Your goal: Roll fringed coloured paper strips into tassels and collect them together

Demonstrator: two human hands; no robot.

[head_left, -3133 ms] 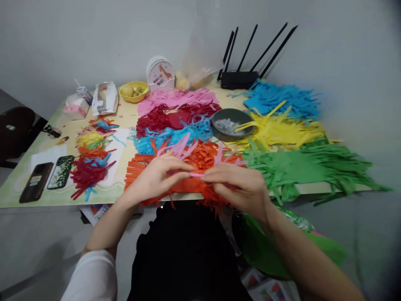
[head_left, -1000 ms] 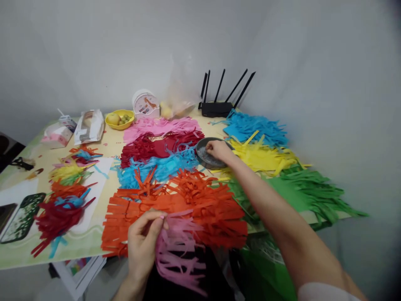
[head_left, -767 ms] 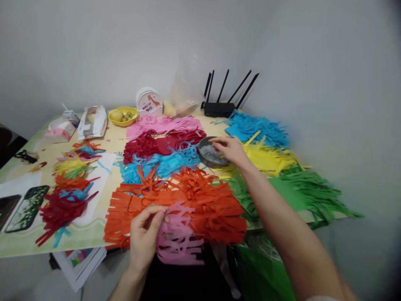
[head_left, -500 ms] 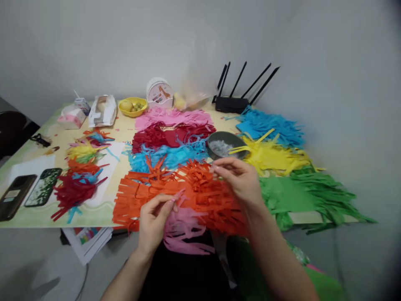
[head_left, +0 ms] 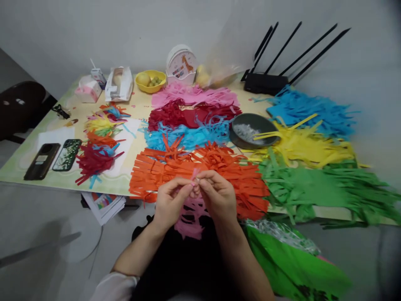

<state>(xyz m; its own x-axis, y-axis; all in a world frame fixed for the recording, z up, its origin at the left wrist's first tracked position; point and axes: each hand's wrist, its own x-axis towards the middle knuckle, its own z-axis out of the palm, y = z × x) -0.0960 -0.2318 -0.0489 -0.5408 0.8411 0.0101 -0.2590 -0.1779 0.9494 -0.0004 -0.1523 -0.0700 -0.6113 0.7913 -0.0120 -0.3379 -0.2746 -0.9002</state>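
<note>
In front of the table edge, my left hand pinches the gathered top of a pink fringed paper tassel. The loose strips hang down over my dark clothing. My right hand meets it at the tassel's top, thumb and fingers pressed together; whatever is between them is too small to make out. Just behind both hands lies orange fringed paper. A dark bowl with small clear pieces inside stands beyond my right hand, yellow strips reaching over its rim.
Blue, dark red and pink fringed sheets lie behind the orange. Yellow and green fringed paper lie right. Finished-looking multicoloured tassels and two phones are left; a black router stands behind.
My right hand has come from near the bowl down and left to the pink tassel's top, joining my left hand. The camera view has shifted, so the table appears higher.
</note>
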